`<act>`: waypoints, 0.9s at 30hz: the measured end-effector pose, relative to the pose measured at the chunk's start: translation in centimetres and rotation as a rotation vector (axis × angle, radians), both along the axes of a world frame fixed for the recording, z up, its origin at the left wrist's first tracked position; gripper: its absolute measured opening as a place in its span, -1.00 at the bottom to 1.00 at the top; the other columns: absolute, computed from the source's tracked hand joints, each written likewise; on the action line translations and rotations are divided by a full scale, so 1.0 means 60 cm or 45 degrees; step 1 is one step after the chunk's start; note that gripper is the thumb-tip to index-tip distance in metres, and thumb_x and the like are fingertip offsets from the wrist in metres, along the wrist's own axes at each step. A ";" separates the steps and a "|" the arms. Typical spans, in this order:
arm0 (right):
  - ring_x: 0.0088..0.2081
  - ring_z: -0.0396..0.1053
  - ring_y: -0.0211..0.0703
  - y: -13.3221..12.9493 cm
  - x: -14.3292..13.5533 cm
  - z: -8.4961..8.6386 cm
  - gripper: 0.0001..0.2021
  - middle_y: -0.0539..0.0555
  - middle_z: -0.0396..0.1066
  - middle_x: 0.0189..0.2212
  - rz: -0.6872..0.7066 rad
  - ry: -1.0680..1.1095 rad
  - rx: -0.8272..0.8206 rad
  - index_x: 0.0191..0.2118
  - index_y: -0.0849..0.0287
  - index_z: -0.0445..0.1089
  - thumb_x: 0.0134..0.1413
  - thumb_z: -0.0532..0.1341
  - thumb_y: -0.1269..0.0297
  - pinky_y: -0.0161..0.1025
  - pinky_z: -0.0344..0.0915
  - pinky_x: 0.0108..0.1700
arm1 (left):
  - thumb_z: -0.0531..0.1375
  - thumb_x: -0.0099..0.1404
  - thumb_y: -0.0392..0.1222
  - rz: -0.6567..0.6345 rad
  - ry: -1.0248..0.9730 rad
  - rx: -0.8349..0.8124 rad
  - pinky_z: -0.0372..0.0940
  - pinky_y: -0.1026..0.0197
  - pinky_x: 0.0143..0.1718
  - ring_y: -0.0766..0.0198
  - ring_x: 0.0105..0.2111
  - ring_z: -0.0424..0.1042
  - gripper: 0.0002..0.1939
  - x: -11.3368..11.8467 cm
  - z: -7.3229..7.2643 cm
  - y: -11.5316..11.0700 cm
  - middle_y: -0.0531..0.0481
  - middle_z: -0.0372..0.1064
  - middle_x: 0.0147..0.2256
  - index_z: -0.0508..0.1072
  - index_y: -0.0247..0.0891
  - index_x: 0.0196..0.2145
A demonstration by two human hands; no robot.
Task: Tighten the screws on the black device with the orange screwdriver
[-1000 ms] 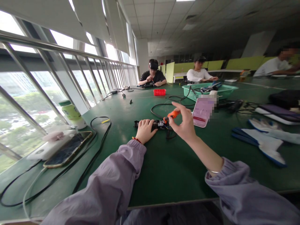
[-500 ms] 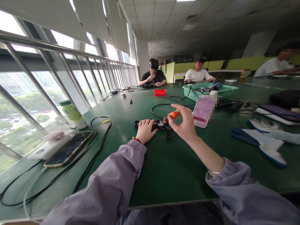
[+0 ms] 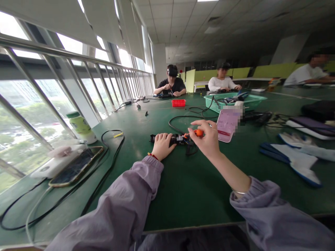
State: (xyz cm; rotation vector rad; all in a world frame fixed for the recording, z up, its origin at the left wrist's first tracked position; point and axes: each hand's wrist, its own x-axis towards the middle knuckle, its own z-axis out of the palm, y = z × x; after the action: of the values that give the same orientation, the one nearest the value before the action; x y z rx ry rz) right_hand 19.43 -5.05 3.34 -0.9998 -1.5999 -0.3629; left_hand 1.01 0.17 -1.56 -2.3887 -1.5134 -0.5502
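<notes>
My left hand (image 3: 163, 145) is wrapped over a black elongated device (image 3: 179, 139), pressing it against the green table. Past my fingers the device shows a silvery part and thin wires. My right hand (image 3: 208, 138) pinches a screwdriver with an orange handle (image 3: 199, 132) between thumb and fingers. The screwdriver lies nearly level, pointing left at the device's right end. Its tip is too small to make out. A black cable (image 3: 171, 120) curves behind the device.
A pink-screened phone (image 3: 226, 126) stands right of my right hand. Beyond it sits a green basket (image 3: 258, 101), with a red tray (image 3: 178, 103) further left. Work gloves (image 3: 300, 158) lie at right. A bottle (image 3: 81, 128) and a dark phone (image 3: 77, 166) are at left. Several people sit beyond.
My right hand has tilted and shifted slightly right and down, and the screwdriver handle now lies flatter. My left hand stays on the device.
</notes>
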 end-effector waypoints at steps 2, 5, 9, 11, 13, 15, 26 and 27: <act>-0.48 0.29 -0.19 0.000 0.000 0.000 -0.81 -0.11 0.28 -0.65 0.001 0.011 0.017 -0.21 0.10 0.31 0.01 0.17 0.23 -0.11 0.16 -0.05 | 0.08 0.23 0.01 0.002 0.004 0.001 0.01 0.01 0.09 0.05 -0.02 0.17 -0.52 0.000 0.000 0.000 -0.14 0.26 -0.05 0.25 -0.25 0.05; -0.40 0.33 -0.19 0.001 0.000 0.000 -0.66 -0.01 0.40 -0.42 0.033 0.002 0.106 -0.08 0.15 0.25 -0.05 0.17 0.31 -0.10 0.16 -0.04 | 0.07 0.24 0.01 0.000 0.016 0.002 0.01 0.01 0.09 0.05 -0.02 0.17 -0.52 0.000 0.000 0.000 -0.14 0.26 -0.05 0.24 -0.26 0.06; -0.42 0.32 -0.19 0.001 0.000 -0.001 -0.71 -0.03 0.40 -0.47 0.016 -0.001 0.067 -0.13 0.14 0.28 -0.04 0.17 0.28 -0.11 0.16 -0.06 | 0.07 0.24 0.01 -0.003 0.011 0.001 0.01 0.01 0.09 0.06 -0.02 0.17 -0.53 -0.001 0.001 0.000 -0.13 0.26 -0.06 0.24 -0.24 0.05; -0.51 0.25 -0.21 0.001 0.000 -0.001 -0.85 -0.09 0.32 -0.63 -0.023 0.007 -0.021 -0.27 0.11 0.33 0.00 0.16 0.23 -0.12 0.16 -0.10 | 0.07 0.23 0.00 -0.002 0.004 -0.004 0.01 0.01 0.08 0.05 -0.02 0.17 -0.53 -0.001 0.001 0.000 -0.14 0.26 -0.06 0.24 -0.25 0.05; -0.56 0.20 -0.24 0.000 0.000 -0.001 -0.89 -0.12 0.26 -0.70 -0.039 0.013 -0.063 -0.33 0.09 0.33 0.01 0.16 0.21 -0.13 0.15 -0.12 | 0.07 0.23 0.00 -0.003 0.000 -0.009 0.01 0.01 0.08 0.05 -0.02 0.17 -0.53 -0.001 0.001 0.000 -0.14 0.26 -0.06 0.24 -0.25 0.05; -0.54 0.24 -0.24 -0.002 0.000 0.000 -0.83 -0.11 0.30 -0.62 -0.017 0.014 -0.027 -0.24 0.10 0.33 -0.02 0.16 0.24 -0.13 0.15 -0.12 | 0.07 0.23 0.00 -0.011 -0.006 -0.011 0.01 0.00 0.08 0.05 -0.02 0.17 -0.53 -0.001 0.001 0.000 -0.14 0.26 -0.06 0.23 -0.24 0.05; -0.48 0.25 -0.18 -0.005 -0.002 0.001 -0.79 -0.08 0.30 -0.62 0.035 0.003 0.007 -0.21 0.11 0.32 -0.03 0.18 0.26 -0.16 0.19 -0.17 | 0.06 0.24 0.01 -0.007 0.012 -0.006 0.00 0.00 0.09 0.05 -0.02 0.16 -0.52 -0.002 -0.001 0.001 -0.13 0.25 -0.05 0.23 -0.25 0.06; -0.45 0.27 -0.19 -0.005 -0.002 0.001 -0.72 -0.05 0.34 -0.54 0.062 0.004 0.029 -0.15 0.13 0.30 -0.05 0.17 0.29 -0.16 0.19 -0.15 | 0.06 0.24 0.01 -0.008 0.010 -0.007 0.00 0.00 0.09 0.05 -0.02 0.16 -0.52 -0.001 -0.001 0.002 -0.14 0.25 -0.05 0.23 -0.25 0.06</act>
State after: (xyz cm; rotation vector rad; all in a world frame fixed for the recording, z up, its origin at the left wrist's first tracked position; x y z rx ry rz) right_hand 19.30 -5.34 3.40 -0.9421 -1.6113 -0.3450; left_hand 0.93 0.26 -1.64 -2.3976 -1.5065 -0.5387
